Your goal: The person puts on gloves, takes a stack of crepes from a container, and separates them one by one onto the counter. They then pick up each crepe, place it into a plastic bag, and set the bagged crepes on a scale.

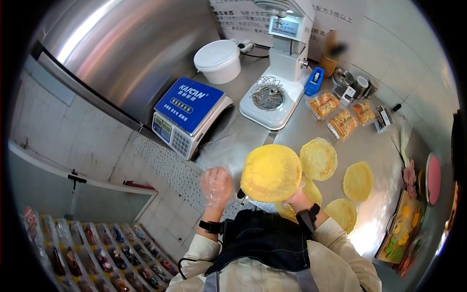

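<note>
A round yellow pancake (271,170) is held up over the worktop's front edge, in front of my body. My right hand (296,193), in a clear plastic glove, grips it at its lower right edge; most of those fingers are hidden behind it. To its left, my left hand (216,186), gloved too, is closed with the knuckles up. Whatever its curled fingers hold, if anything, is hidden. More thin pancakes lie flat on the steel: one behind (318,158), one to the right (358,181), one nearer (340,215), others partly covered by my right arm.
A blue-topped scale (189,107) stands at the left, with a white lidded tub (217,61) behind. A stand mixer (277,82) is at the back centre. Packed breads (343,122), a blue tape dispenser (314,81) and a board with cut fruit (400,228) are to the right.
</note>
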The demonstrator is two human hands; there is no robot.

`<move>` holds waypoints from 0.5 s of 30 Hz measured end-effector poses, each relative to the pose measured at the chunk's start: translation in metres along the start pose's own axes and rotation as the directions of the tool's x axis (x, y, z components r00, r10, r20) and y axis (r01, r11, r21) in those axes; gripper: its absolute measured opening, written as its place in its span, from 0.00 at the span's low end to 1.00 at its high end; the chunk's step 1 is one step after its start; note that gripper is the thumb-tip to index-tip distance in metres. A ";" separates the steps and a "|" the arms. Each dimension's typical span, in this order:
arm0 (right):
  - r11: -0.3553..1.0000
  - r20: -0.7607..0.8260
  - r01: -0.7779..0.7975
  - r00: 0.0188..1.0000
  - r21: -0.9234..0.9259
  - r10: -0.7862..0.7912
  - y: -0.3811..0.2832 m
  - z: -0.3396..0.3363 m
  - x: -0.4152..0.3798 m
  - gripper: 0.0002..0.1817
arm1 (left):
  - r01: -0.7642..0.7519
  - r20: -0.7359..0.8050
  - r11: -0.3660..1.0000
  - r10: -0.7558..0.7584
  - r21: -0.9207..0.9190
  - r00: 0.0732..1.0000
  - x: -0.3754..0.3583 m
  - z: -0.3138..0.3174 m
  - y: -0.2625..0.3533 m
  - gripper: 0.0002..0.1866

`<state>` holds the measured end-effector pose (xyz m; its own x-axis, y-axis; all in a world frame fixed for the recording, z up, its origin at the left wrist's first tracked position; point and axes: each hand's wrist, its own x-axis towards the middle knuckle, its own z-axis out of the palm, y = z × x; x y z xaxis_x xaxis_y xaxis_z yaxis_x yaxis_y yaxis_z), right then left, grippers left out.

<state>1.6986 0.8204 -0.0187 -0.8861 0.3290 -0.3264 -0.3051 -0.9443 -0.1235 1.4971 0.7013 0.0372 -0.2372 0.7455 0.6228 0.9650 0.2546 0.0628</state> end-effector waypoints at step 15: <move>0.954 0.280 -0.301 0.916 0.007 0.287 0.024 0.017 0.036 0.27 | 0.208 -0.013 0.919 -0.225 -0.336 0.974 -0.070 -0.004 -0.024 0.25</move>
<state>1.6532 0.8096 -0.0176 -0.9970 0.0277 -0.0725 -0.0268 -0.9996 -0.0129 1.4905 0.6408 -0.0048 -0.4467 0.6609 0.6031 0.8750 0.1820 0.4487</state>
